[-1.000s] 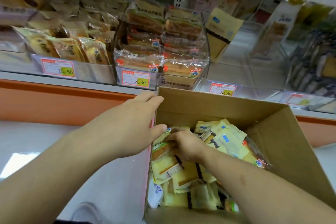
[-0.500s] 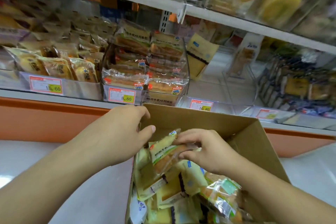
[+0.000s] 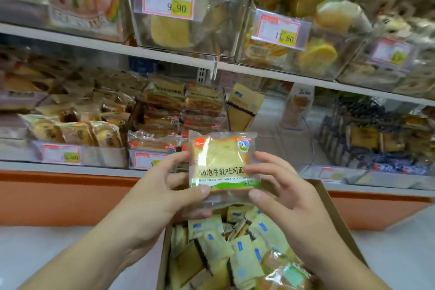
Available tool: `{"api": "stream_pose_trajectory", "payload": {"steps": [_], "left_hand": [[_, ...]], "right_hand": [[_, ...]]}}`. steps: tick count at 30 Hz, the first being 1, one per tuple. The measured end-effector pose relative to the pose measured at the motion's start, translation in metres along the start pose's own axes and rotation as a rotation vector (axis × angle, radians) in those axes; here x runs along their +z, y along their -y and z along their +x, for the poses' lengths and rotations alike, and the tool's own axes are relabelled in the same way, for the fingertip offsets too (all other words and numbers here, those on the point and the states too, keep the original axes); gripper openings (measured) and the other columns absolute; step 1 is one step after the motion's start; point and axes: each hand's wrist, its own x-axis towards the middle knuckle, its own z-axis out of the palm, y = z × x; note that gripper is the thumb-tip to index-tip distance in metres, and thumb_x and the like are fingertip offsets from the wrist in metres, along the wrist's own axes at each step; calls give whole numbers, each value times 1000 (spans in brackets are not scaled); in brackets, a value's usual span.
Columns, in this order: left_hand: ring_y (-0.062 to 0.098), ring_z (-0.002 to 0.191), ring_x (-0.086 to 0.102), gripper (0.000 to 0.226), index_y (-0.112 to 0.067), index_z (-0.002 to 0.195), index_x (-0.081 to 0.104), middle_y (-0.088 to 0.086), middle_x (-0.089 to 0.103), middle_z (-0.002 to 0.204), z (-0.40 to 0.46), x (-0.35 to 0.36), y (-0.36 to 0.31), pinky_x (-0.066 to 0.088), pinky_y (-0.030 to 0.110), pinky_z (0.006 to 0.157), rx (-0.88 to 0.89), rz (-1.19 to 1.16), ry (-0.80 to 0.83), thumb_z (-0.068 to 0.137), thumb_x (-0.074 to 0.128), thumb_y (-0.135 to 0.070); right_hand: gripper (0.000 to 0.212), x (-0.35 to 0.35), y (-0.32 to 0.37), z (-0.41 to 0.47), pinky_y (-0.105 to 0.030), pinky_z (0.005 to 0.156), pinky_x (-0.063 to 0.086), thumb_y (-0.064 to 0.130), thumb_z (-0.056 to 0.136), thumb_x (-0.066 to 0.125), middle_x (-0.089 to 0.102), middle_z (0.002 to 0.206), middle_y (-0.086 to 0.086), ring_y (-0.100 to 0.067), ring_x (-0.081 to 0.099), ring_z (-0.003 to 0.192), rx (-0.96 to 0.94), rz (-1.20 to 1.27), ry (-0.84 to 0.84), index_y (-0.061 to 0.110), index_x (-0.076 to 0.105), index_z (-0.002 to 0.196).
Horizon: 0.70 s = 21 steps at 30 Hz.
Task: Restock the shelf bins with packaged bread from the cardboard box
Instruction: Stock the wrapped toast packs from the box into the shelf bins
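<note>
The bread pack (image 3: pixel 222 162) sits at the centre of the frame, upright and facing the camera, held up above the box (image 3: pixel 329 209) and in front of the middle shelf. It is a single slice of toast in a clear film wrapper with a green band along the bottom. It looks light and soft, so a hard squeeze would likely crush the crumb; the film is glossy and probably slippery, with a loose sealed edge at top and bottom. Holding it by the side edges, or lightly across the flat faces, seems the safest grip.

The left hand (image 3: pixel 162 193) pinches the pack's lower left edge, thumb on the front and fingers curled behind. The right hand (image 3: pixel 280 186) grips the right edge the same way, thumb at the lower corner.

Below, in the lower centre, the box holds a loose heap of pale yellow packs (image 3: pixel 226 256). Just behind the held pack, a clear bin (image 3: pixel 162 134) of similar toast stands on the shelf, nearly full. To its right, another bin (image 3: pixel 266 125) looks largely bare, with one yellow pack leaning inside.
</note>
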Motion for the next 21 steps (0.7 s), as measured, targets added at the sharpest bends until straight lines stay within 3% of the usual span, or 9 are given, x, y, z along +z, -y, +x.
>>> {"api": "stream_pose_trajectory", "payload": {"steps": [2,6,9,12,15,18,21], "left_hand": [[30,100,77,64,-35,135,54,8,79,114,1,-2,-4,64,34,72,41,14,-19,88,74,3],[23,95,78,51,-34,129,60,4,78,112,17,-18,-12,63,44,86,155,192,-156,88,80,-8],[8,92,76,40,-27,125,61,-5,75,111,37,-34,-26,63,27,76,276,336,-281,91,77,-13],[-4,93,71,32,-34,125,59,-20,72,109,59,-56,-43,59,23,82,427,675,-408,96,72,-27],[9,112,65,40,-31,138,59,-15,69,126,77,-82,-59,51,27,87,441,1017,-525,100,63,-42],[25,117,60,37,-25,134,64,-3,71,125,92,-102,-63,49,36,93,427,1285,-607,101,58,-41],[27,124,51,42,-32,139,57,-5,66,130,98,-107,-58,44,45,100,348,1449,-615,99,59,-45]], "right_hand": [[32,7,-3,6,-32,99,55,25,82,86,52,148,18,-5,64,127,59,41,-63,37,81,111],[68,31,-12,30,-26,99,58,3,82,89,50,145,26,-6,61,131,51,-61,21,50,68,126],[73,53,-13,66,-24,109,50,17,83,89,43,142,39,5,51,135,13,-293,38,50,56,139],[70,81,-7,110,-29,115,47,23,88,86,43,145,32,7,48,133,-63,-400,-30,42,52,146],[67,111,-6,144,-23,118,39,27,95,78,41,151,19,0,43,137,-106,-527,-35,35,47,153],[59,137,-15,165,-23,122,28,31,103,67,34,162,11,-11,34,150,-136,-647,1,30,44,157],[48,152,-29,175,-35,124,36,31,106,58,39,162,5,-17,35,150,-208,-791,22,27,48,153]]}}
